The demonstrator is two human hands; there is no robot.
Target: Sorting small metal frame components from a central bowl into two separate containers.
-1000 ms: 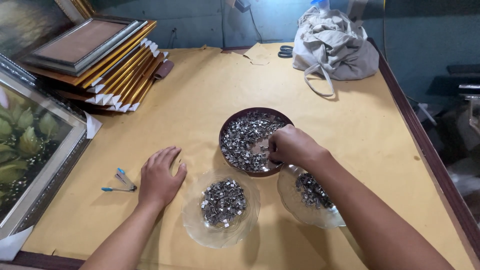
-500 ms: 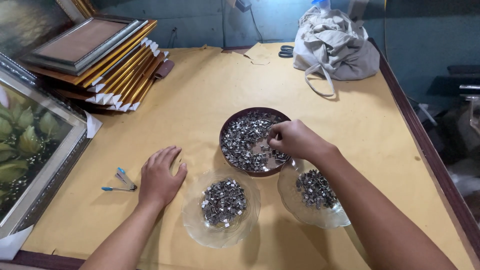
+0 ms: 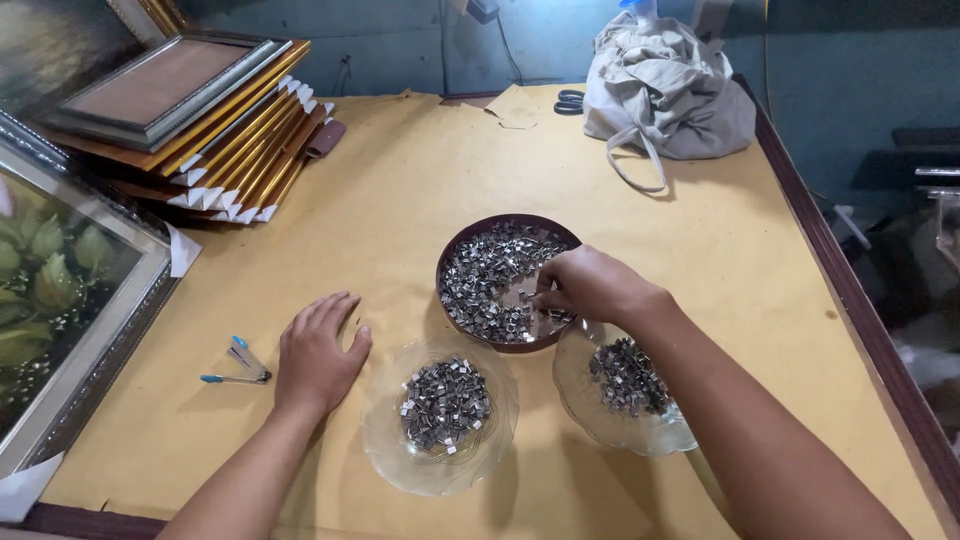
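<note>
A round brown bowl (image 3: 455, 260) full of small silver metal clips stands mid-table. My right hand (image 3: 590, 285) reaches into its right side, fingertips pinched among the clips. Whether they hold one is hidden. In front stand two clear glass dishes, each with a heap of the same clips: the left glass dish (image 3: 400, 470) and the right glass dish (image 3: 580, 400), partly under my right forearm. My left hand (image 3: 318, 355) lies flat on the yellow paper table cover, fingers apart, just left of the left dish.
A stack of gilt picture frames (image 3: 190, 110) fills the far left, and a framed flower painting (image 3: 70, 310) lies at the left edge. A blue-handled tool (image 3: 238, 365) rests left of my left hand. A grey cloth bag (image 3: 665, 90) and scissors (image 3: 568, 100) sit at the back. The table's dark rim (image 3: 850, 300) runs along the right.
My right hand has shifted slightly left and deeper into the brown bowl. The left hand has stayed flat in place.
</note>
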